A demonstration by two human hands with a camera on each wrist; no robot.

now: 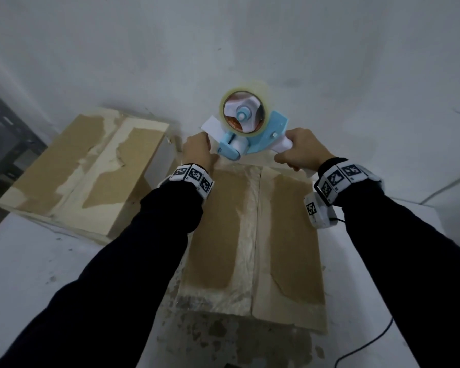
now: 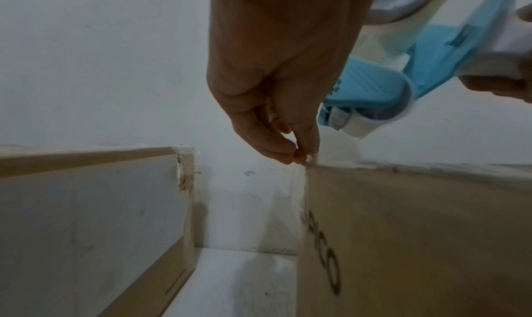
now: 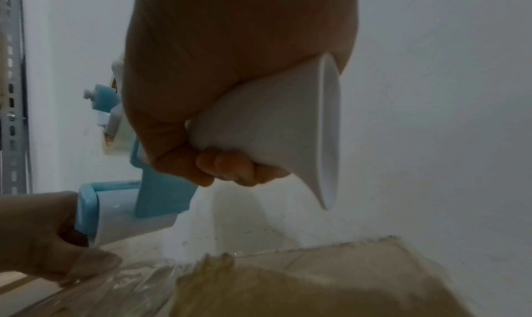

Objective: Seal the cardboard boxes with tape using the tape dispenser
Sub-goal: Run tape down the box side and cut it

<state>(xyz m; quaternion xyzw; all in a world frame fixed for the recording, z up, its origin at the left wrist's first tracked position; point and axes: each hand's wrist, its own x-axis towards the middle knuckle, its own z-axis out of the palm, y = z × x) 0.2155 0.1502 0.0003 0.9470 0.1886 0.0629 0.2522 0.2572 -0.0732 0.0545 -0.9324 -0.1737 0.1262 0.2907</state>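
Observation:
A light-blue and white tape dispenser (image 1: 246,127) with a clear tape roll hangs above the far edge of the near cardboard box (image 1: 290,235). My right hand (image 1: 299,150) grips its white handle (image 3: 276,126). My left hand (image 1: 197,151) pinches the free end of the clear tape (image 2: 339,149) at the dispenser's mouth, just over the box's far corner. In the left wrist view the thumb and fingertips (image 2: 296,155) meet on the tape end. The box's two top flaps are closed, with a seam (image 1: 258,235) down the middle.
A second cardboard box (image 1: 83,171) with torn paper patches lies to the left on the white table (image 1: 37,261). A white wall (image 1: 223,49) stands right behind both boxes. A grey metal rack (image 1: 0,134) is at far left. A black cable (image 1: 369,343) trails at lower right.

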